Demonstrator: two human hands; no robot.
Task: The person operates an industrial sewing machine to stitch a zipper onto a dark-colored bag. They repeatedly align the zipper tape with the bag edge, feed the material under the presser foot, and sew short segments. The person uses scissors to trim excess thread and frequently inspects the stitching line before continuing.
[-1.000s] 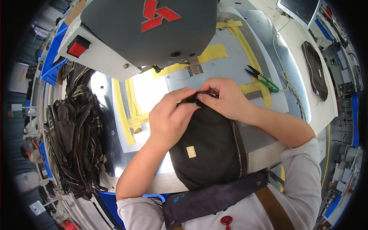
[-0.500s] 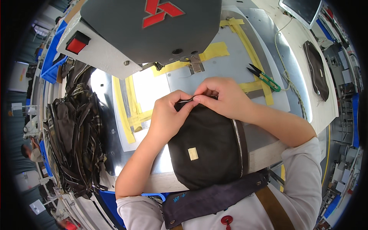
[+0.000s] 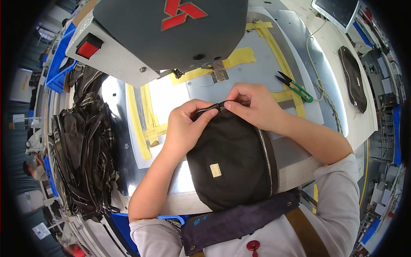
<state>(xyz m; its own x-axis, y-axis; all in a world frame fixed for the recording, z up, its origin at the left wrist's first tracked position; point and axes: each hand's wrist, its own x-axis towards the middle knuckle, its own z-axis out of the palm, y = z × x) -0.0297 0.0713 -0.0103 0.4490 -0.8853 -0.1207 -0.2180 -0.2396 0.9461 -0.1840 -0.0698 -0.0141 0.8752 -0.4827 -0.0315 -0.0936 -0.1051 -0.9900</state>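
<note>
The room is busy, with a blue bin (image 3: 53,79) at the far left and a screen (image 3: 338,10) at the far right. A big grey sewing machine (image 3: 184,38) hangs over the far side of the tabletop (image 3: 357,124). Yellow tape (image 3: 278,47) is stuck down in strips under it. Green snips (image 3: 302,91) lie to the right, just beside a twisted cord (image 3: 327,100). A heap of dark zip pieces (image 3: 83,158) sits on the left, and 1 small dark pouch (image 3: 352,79) lies at the far right.

The black zip pouch (image 3: 235,154) is in the near middle, with a long zip (image 3: 266,158) down its right side and 1 cream tag (image 3: 215,170) on top. The left hand (image 3: 186,122) has its fingers pinching the pouch's far edge. The right hand (image 3: 257,105) has its fingers pinching that edge too, a bit to the right. A small bit of what looks like zip teeth shows between the 2 thumbs.

To do this well, I think both thumbs should press softly and evenly, so the edge lies flat. The cloth looks floppy, so a hard tug could bunch it or pull it crooked.
</note>
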